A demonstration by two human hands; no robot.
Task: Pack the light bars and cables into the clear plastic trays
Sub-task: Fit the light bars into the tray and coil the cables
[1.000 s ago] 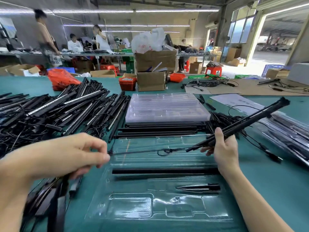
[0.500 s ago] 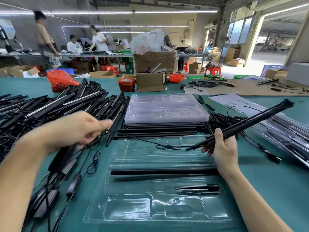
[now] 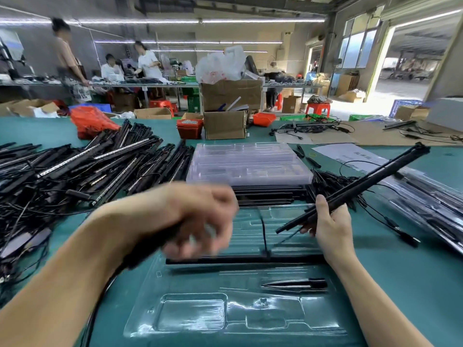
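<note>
A clear plastic tray point(image 3: 190, 319) lies on the green table in front of me. One black light bar point(image 3: 288, 259) lies across its middle slot, and a short black spike point(image 3: 295, 283) sits in a lower slot. My right hand point(image 3: 330, 226) grips a long black light bar point(image 3: 363, 184) near its lower end; the bar slants up to the right. A thin black cable point(image 3: 263, 229) hangs from it down onto the tray. My left hand point(image 3: 200, 216), blurred, hovers over the tray's upper left with fingers curled; it seems to hold a dark cable, but blur hides the grip.
A big heap of black light bars and cables point(image 3: 75, 171) covers the table's left. A stack of clear trays point(image 3: 248, 164) sits behind the open tray on more bars. Packed trays point(image 3: 426, 196) lie at the right. Cardboard boxes point(image 3: 225, 123) stand farther back.
My left hand has swung from the left side rightward over the tray. The cable, earlier stretched between both hands, now hangs slack down onto the tray. My right hand has barely moved.
</note>
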